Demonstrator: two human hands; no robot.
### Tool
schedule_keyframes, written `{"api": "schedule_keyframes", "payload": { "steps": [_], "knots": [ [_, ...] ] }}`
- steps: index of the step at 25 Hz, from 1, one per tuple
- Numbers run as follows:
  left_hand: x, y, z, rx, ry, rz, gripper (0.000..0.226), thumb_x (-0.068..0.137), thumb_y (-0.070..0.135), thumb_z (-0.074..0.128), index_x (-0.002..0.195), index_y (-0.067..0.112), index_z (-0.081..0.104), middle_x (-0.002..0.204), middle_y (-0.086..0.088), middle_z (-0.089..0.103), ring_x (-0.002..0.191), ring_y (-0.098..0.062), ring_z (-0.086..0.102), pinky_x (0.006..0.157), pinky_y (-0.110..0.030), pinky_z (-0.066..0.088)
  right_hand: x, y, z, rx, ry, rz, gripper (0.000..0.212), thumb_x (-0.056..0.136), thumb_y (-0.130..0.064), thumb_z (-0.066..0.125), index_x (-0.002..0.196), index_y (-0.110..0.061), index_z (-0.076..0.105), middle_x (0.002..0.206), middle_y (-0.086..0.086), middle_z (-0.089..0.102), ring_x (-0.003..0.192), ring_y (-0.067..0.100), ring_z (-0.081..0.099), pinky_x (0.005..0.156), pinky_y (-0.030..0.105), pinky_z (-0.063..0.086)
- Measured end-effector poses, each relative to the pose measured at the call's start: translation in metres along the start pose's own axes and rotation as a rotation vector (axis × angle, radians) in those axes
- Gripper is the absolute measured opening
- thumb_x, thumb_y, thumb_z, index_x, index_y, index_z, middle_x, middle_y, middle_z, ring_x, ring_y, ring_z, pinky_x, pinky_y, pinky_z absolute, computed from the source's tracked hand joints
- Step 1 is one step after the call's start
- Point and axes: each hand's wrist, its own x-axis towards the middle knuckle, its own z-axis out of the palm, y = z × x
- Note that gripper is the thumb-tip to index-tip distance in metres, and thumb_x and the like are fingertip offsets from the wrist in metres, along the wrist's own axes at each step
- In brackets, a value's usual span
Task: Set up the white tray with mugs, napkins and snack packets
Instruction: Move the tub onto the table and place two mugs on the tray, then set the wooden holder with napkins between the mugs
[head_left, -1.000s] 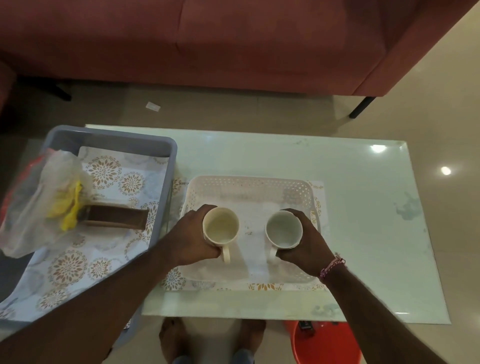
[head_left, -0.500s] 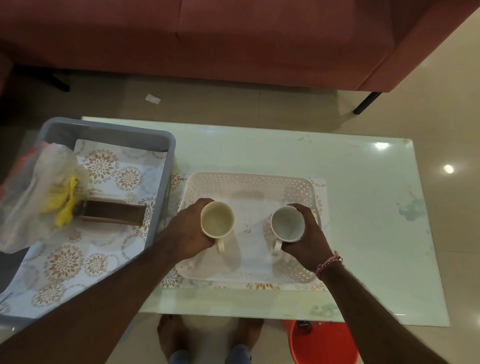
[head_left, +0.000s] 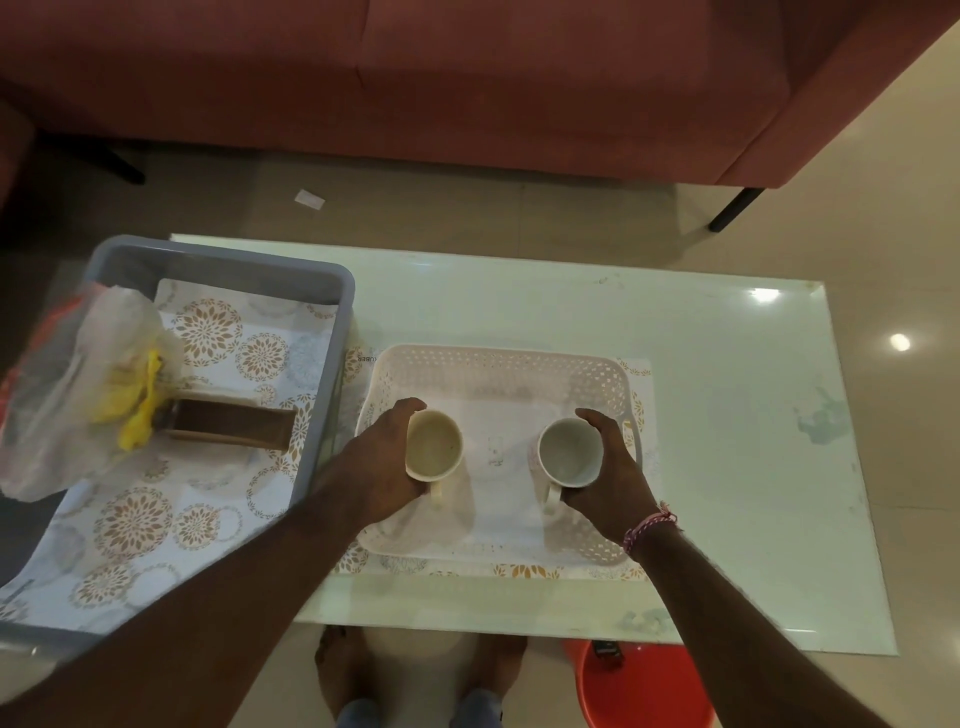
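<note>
A white perforated tray (head_left: 498, 358) sits on a patterned mat in the middle of the glass table. My left hand (head_left: 376, 467) wraps the cream mug (head_left: 434, 444) in the tray's left half, handle toward me. My right hand (head_left: 613, 478) grips the white mug (head_left: 569, 452) in the right half, handle also toward me. Both mugs stand upright and look empty. A clear plastic bag with yellow packets (head_left: 104, 389) and a brown box (head_left: 228, 428) lie in the grey bin (head_left: 228, 265) at left.
The glass table (head_left: 727, 415) stretches to the right of the tray. A red sofa (head_left: 467, 78) stands behind the table. A red bucket (head_left: 644, 686) is on the floor under the near right edge. My bare feet (head_left: 353, 670) show below the table.
Both hands carried the mugs slightly apart, toward the tray's left and right sides, and lowered them inside it. Both grips are unchanged.
</note>
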Motion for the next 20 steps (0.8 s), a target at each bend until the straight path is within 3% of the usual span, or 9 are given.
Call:
{"api": "schedule_keyframes", "payload": {
  "steps": [3, 6, 8, 10, 12, 14, 17, 20],
  "knots": [
    [-0.007, 0.005, -0.01, 0.093, -0.061, 0.035, 0.118, 0.074, 0.025, 0.089, 0.165, 0.036, 0.015, 0.168, 0.003, 0.036, 0.145, -0.027, 0.052, 0.11, -0.046, 0.052, -0.003, -0.01, -0.014, -0.031, -0.079, -0.01, 0.113, 0.062, -0.006, 0.088, 0.155, -0.026, 0.027, 0.151, -0.003, 0.041, 0.135, 0.016, 0.045, 0.109, 0.036, 0.045],
    [-0.024, 0.012, -0.034, 0.072, -0.126, 0.112, 0.115, 0.078, 0.01, 0.073, 0.17, 0.031, 0.007, 0.176, 0.012, 0.016, 0.157, -0.007, 0.023, 0.121, -0.029, 0.034, 0.0, -0.045, -0.034, -0.036, -0.228, -0.086, 0.115, 0.061, -0.017, 0.083, 0.156, -0.039, 0.021, 0.161, -0.01, 0.025, 0.145, 0.012, 0.03, 0.112, 0.031, 0.035],
    [-0.037, 0.013, -0.055, 0.057, -0.047, 0.137, 0.101, 0.082, 0.01, 0.067, 0.169, 0.028, 0.019, 0.173, 0.011, 0.025, 0.156, -0.003, 0.025, 0.123, -0.024, 0.029, 0.009, -0.078, -0.034, -0.028, -0.258, -0.133, 0.104, 0.068, -0.025, 0.082, 0.155, -0.041, 0.025, 0.161, -0.012, 0.026, 0.146, 0.009, 0.028, 0.114, 0.031, 0.031],
    [-0.048, -0.001, -0.077, 0.061, 0.142, 0.114, 0.08, 0.086, 0.006, 0.064, 0.16, 0.022, 0.041, 0.162, 0.003, 0.047, 0.148, -0.013, 0.043, 0.118, -0.025, 0.038, 0.022, -0.113, -0.015, -0.037, -0.271, -0.171, 0.09, 0.076, -0.031, 0.079, 0.153, -0.038, 0.034, 0.159, -0.013, 0.034, 0.145, 0.006, 0.032, 0.117, 0.032, 0.031],
    [-0.057, -0.029, -0.1, 0.083, 0.276, 0.04, 0.064, 0.09, 0.005, 0.066, 0.152, 0.016, 0.052, 0.149, -0.004, 0.058, 0.138, -0.022, 0.055, 0.115, -0.033, 0.046, 0.035, -0.149, 0.02, -0.053, -0.309, -0.244, 0.081, 0.078, -0.033, 0.077, 0.15, -0.032, 0.042, 0.155, -0.011, 0.042, 0.141, 0.005, 0.039, 0.119, 0.032, 0.033],
    [-0.068, -0.071, -0.123, 0.129, 0.339, -0.046, 0.064, 0.086, 0.004, 0.067, 0.148, 0.012, 0.055, 0.144, -0.008, 0.061, 0.134, -0.029, 0.057, 0.114, -0.041, 0.048, 0.045, -0.186, 0.071, -0.078, -0.37, -0.313, 0.075, 0.08, -0.031, 0.079, 0.148, -0.028, 0.047, 0.152, -0.007, 0.047, 0.136, 0.006, 0.044, 0.116, 0.027, 0.035],
    [-0.073, -0.121, -0.152, 0.268, 0.212, -0.145, 0.078, 0.077, 0.0, 0.064, 0.153, 0.013, 0.05, 0.151, -0.007, 0.053, 0.138, -0.032, 0.052, 0.114, -0.044, 0.047, 0.054, -0.229, 0.15, -0.137, -0.424, -0.348, 0.074, 0.079, -0.032, 0.081, 0.146, -0.025, 0.05, 0.149, -0.003, 0.051, 0.134, 0.012, 0.049, 0.113, 0.028, 0.039],
    [-0.058, -0.148, -0.164, 0.443, 0.075, -0.168, 0.076, 0.09, 0.003, 0.063, 0.161, 0.014, 0.04, 0.164, -0.006, 0.042, 0.147, -0.029, 0.042, 0.119, -0.043, 0.043, 0.063, -0.252, 0.22, -0.269, -0.435, -0.329, 0.08, 0.077, -0.035, 0.079, 0.149, -0.022, 0.046, 0.147, 0.002, 0.052, 0.132, 0.022, 0.051, 0.112, 0.038, 0.044]
  ]
}}
